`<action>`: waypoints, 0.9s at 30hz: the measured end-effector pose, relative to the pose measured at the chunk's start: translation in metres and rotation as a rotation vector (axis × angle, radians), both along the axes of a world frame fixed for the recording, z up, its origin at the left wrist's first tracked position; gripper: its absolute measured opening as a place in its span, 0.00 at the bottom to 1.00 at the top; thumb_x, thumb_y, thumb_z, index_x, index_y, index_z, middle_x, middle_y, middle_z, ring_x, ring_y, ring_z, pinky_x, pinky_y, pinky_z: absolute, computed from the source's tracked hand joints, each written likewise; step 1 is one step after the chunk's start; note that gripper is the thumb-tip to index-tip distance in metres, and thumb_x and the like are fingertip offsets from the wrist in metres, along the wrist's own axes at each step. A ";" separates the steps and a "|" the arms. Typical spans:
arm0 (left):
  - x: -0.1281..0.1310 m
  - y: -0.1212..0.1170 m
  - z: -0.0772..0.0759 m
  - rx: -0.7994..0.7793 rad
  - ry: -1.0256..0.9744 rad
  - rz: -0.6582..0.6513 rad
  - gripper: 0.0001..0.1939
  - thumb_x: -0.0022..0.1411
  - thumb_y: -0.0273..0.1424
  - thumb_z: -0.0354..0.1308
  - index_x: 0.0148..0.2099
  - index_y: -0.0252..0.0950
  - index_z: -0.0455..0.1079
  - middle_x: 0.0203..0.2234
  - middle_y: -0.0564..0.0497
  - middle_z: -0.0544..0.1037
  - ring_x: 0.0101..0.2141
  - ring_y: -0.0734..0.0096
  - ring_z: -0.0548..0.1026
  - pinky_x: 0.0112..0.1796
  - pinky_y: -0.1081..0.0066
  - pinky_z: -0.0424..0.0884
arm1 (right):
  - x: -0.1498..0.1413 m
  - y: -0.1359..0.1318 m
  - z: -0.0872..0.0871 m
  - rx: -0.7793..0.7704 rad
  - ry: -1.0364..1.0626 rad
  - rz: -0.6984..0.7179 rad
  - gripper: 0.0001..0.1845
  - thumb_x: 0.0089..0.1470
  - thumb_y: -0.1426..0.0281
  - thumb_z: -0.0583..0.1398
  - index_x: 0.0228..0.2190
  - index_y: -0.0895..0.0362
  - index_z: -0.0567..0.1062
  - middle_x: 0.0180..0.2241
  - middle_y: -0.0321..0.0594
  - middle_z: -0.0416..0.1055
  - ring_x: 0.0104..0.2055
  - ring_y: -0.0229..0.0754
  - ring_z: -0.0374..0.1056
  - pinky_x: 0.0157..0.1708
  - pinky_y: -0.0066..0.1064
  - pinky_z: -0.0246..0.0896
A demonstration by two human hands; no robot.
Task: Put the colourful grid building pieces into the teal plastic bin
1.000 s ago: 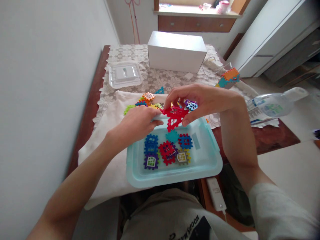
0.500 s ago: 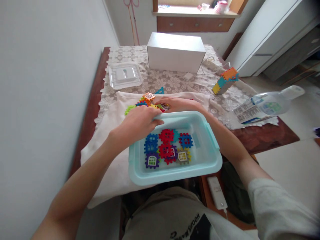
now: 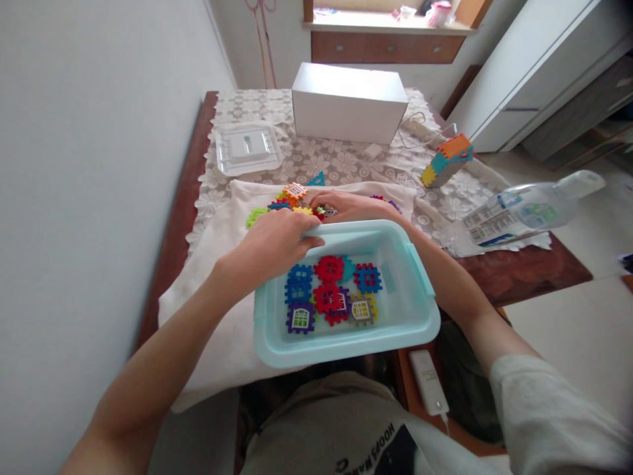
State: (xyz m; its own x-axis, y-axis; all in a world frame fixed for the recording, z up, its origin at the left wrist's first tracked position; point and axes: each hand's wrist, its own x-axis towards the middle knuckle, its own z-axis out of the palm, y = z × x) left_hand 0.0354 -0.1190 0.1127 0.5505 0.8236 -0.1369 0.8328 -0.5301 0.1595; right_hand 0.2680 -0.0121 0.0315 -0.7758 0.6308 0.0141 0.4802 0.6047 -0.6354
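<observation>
The loose pile of interlocking plastic tiles [image 3: 297, 201] lies on the white cloth [image 3: 217, 264] just beyond the far rim of the pale blue tub [image 3: 346, 343]. The right hand [image 3: 346, 204] rests on this pile, fingers curled down among the pieces; whether it has closed on one cannot be told, as the fingertips are hidden by the tiles and the tub rim. The left hand [image 3: 274, 244] grips the tub's far-left corner, thumb over the rim, steadying it.

Inside the tub lie sorted tiles [image 3: 329, 297], flat and overlapping: blue, red, purple, yellow.

Handling judgement: the tiles appear light, rigid and thin, with toothed edges and open window cut-outs. They should not crush or slip readily; the teeth give purchase. Best hold is a pinch across two opposite edges, or thumb and finger through a cut-out. Tiles in a heap may snag on one another by their teeth, so a lifted piece could drag a neighbour with it.

Further out on the bench [image 3: 192, 165]: a clear lid [image 3: 247, 148], a white box [image 3: 349, 102], an assembled tile cube [image 3: 448, 158] and a tilted clear bottle [image 3: 524, 211] at the right edge.
</observation>
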 end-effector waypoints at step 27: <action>0.003 -0.001 -0.001 0.046 0.072 -0.013 0.14 0.78 0.42 0.62 0.43 0.40 0.82 0.37 0.45 0.88 0.41 0.52 0.86 0.35 0.63 0.65 | 0.020 -0.053 0.097 -0.161 0.503 0.057 0.10 0.67 0.67 0.70 0.43 0.59 0.78 0.41 0.41 0.77 0.41 0.38 0.71 0.43 0.32 0.68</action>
State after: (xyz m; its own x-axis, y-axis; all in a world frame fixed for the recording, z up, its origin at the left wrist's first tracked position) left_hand 0.0381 -0.1202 0.1120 0.5512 0.8227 -0.1390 0.8343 -0.5462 0.0751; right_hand 0.2882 -0.0655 0.1289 -0.7315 0.6126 0.2996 0.0612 0.4966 -0.8658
